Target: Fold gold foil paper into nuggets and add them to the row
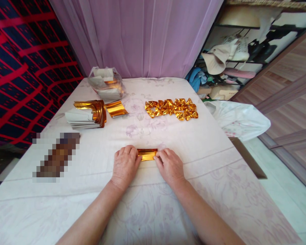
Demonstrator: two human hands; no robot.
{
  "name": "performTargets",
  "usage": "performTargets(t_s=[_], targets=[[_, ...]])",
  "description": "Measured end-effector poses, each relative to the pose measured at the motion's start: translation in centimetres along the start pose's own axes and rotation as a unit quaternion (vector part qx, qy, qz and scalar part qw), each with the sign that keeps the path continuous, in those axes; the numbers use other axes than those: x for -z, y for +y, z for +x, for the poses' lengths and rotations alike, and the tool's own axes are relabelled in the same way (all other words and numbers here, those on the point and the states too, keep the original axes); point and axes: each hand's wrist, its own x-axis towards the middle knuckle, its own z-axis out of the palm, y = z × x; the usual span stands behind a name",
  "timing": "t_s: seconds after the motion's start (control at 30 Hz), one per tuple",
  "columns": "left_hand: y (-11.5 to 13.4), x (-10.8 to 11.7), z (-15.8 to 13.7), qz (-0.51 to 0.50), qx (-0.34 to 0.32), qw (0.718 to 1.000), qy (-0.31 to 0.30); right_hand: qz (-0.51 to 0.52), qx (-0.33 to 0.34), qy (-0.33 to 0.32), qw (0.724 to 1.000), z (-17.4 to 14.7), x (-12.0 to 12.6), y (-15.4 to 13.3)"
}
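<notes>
A strip of shiny gold foil paper [147,154] lies folded on the cloth-covered table in front of me. My left hand [126,161] pinches its left end, fingers curled over the edge. At the opposite end, my right hand [170,165] grips the paper between thumb and fingers. Farther back on the right sits a cluster of folded gold foil pieces [168,107]. To the left stands a stack of gold-and-white foil sheets [85,117], with a single curved gold sheet [116,109] beside it.
Behind the stack is a clear plastic bag [107,83] with more sheets. A blurred-out dark object [58,156] lies at the table's left. Past the right edge are a white plastic bag [244,119], a brown cardboard piece [248,158] and a shelf with shoes and a cap [216,58].
</notes>
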Motion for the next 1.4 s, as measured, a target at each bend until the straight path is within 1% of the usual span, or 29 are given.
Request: performTargets(t_s=[0.17,0.4,0.6,0.8,0.9,1.0,1.1,1.2,1.4], targets=[[-0.1,-0.4,-0.1,-0.023,-0.007,0.999,0.023,-0.042,-0.015,-0.016,0.999,0.3,0.5,-0.8],[-0.1,-0.7,-0.1,-0.012,-0.014,0.999,0.026,-0.090,-0.045,-0.044,0.994,1.0,0.8,-2.0],[-0.1,-0.6,-0.1,-0.013,-0.011,1.000,0.016,-0.043,-0.034,-0.037,0.998,0.7,0.5,-1.1],[0.0,-0.5,-0.1,-0.021,-0.006,1.000,0.013,0.041,0.012,0.000,0.999,0.2,-0.2,0.8],[-0.1,-0.6,-0.1,-0.024,-0.002,1.000,0.010,0.074,0.032,0.006,0.997,0.2,-0.3,1.5],[-0.1,-0.5,-0.1,-0.027,0.000,1.000,0.003,0.075,0.035,0.010,0.997,0.1,-0.4,1.6],[0.1,-0.2,0.1,-0.007,-0.002,1.000,-0.009,0.059,0.037,0.017,0.997,0.0,-0.5,1.5],[0.9,0.2,0.2,0.029,0.001,0.999,-0.016,0.046,0.042,0.021,0.998,0.0,-0.6,1.4],[2.8,-0.2,0.6,0.072,0.038,0.997,-0.003,0.029,0.043,0.023,0.998,-0.2,-0.6,1.2]])
